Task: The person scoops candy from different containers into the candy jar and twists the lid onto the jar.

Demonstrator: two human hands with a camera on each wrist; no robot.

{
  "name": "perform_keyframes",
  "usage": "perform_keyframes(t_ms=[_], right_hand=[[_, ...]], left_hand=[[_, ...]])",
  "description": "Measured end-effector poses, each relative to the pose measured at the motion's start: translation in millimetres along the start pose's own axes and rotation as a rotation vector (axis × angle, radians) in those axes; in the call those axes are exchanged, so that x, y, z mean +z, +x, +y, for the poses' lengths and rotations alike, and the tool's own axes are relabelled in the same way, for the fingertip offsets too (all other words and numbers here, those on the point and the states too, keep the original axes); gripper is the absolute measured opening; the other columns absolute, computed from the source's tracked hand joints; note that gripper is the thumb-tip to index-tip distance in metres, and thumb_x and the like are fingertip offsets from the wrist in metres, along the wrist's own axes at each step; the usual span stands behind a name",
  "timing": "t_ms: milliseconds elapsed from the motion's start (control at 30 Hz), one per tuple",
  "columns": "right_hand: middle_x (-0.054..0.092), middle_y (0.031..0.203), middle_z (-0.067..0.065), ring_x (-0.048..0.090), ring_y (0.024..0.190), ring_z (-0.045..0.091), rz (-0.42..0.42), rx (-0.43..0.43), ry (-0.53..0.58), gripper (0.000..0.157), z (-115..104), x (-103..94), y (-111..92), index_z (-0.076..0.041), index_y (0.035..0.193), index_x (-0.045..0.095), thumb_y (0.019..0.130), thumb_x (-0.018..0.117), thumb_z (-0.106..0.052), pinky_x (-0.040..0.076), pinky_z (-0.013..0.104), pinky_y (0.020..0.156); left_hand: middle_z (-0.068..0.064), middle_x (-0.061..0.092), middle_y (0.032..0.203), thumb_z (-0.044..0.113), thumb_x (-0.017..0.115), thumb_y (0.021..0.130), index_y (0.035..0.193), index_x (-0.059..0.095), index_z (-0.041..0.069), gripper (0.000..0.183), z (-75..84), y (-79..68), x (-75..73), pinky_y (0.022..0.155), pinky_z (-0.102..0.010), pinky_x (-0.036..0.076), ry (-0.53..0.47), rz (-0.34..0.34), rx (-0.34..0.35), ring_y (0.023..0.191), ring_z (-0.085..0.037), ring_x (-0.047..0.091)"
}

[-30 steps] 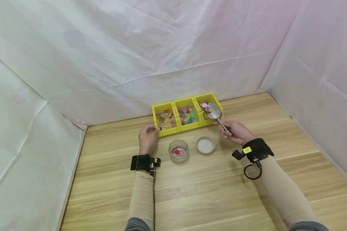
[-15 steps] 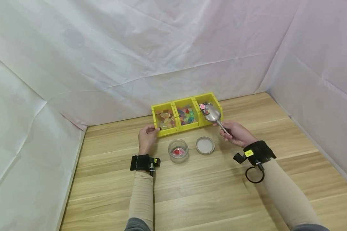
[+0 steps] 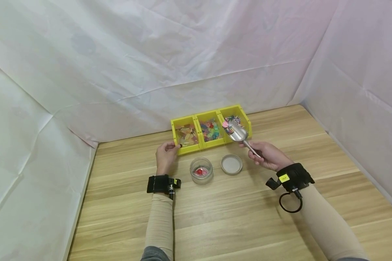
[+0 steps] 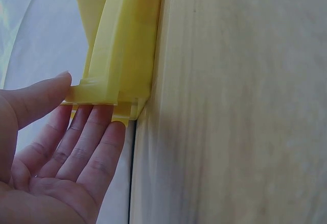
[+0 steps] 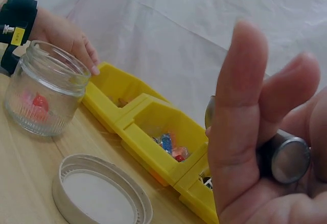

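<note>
My right hand (image 3: 269,156) grips the handle of a metal scoop (image 3: 239,134), tilted over the front of the right yellow bin. Small swirl lollipops, one pink (image 3: 225,124) and one multicoloured, lie at the scoop's tip. In the right wrist view, fingers curl round the handle's round end (image 5: 290,160). My left hand (image 3: 166,156) pinches the near left corner of the yellow bins (image 4: 104,76), thumb on the rim and fingers beneath it. A glass jar (image 3: 201,178) with red and pink pieces inside stands in front of the bins.
A round lid (image 3: 231,165) lies right of the jar, its inner side up. Wrapped pieces (image 3: 187,135) fill the left bin and colourful clear ones (image 3: 211,130) the middle bin; more lollipops (image 3: 233,119) lie in the right one. A white cloth (image 3: 189,54) hangs behind.
My right hand has drawn the scoop towards me and slightly left, from inside the right bin to over its front edge, carrying lollipops. My left hand keeps its hold on the bin.
</note>
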State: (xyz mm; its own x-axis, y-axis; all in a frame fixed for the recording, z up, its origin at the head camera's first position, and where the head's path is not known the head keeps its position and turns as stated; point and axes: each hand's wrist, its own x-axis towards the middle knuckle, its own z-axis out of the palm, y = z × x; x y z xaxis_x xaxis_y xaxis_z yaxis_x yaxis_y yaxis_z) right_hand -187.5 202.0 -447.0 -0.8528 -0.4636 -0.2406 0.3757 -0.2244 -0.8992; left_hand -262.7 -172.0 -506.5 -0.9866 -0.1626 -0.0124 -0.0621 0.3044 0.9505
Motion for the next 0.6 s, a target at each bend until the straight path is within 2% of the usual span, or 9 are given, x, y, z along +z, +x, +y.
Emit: perform_keyframes(t_ms=[167,333,533,600], right_hand=[[0.056,0.068,-0.003,0.044,0.047,0.0,-0.014,-0.002,-0.006,0.044,1.8,1.5,-2.1,0.012,0.141,0.03,0.111,0.026,-0.02,0.046,0.013,0.045],[0.057,0.069,-0.002,0.045,0.047,0.0,-0.008,0.017,-0.007,0.042,3.9,3.1,-3.8,0.009,0.14,0.036,0.11,0.03,-0.021,0.047,0.014,0.046],[0.058,0.07,-0.002,0.045,0.048,0.0,-0.063,0.03,-0.019,0.05,6.1,6.7,-6.1,0.014,0.145,0.026,0.11,0.027,-0.022,0.049,0.015,0.048],[0.058,0.071,-0.002,0.045,0.048,0.0,-0.075,0.034,-0.028,0.051,6.9,8.0,-6.8,0.013,0.145,0.026,0.11,0.028,-0.023,0.049,0.015,0.048]], left_hand=[[-0.012,0.069,0.107,0.023,0.075,0.09,0.105,0.07,0.006,0.023,0.6,0.1,-0.3,0.081,-0.036,0.054,0.009,-0.002,-0.003,0.1,-0.026,0.064],[-0.012,0.069,0.107,0.023,0.075,0.09,0.105,0.07,0.006,0.024,1.5,-0.7,-0.5,0.079,-0.035,0.054,0.013,-0.003,-0.005,0.099,-0.026,0.064],[-0.013,0.069,0.106,0.021,0.074,0.09,0.105,0.07,0.005,0.022,1.2,-1.1,-0.9,0.077,-0.033,0.054,0.0,-0.005,-0.002,0.098,-0.026,0.064],[-0.013,0.069,0.105,0.02,0.074,0.09,0.105,0.071,0.005,0.022,0.9,-1.1,-0.8,0.077,-0.034,0.054,-0.004,-0.004,0.0,0.098,-0.026,0.064]])
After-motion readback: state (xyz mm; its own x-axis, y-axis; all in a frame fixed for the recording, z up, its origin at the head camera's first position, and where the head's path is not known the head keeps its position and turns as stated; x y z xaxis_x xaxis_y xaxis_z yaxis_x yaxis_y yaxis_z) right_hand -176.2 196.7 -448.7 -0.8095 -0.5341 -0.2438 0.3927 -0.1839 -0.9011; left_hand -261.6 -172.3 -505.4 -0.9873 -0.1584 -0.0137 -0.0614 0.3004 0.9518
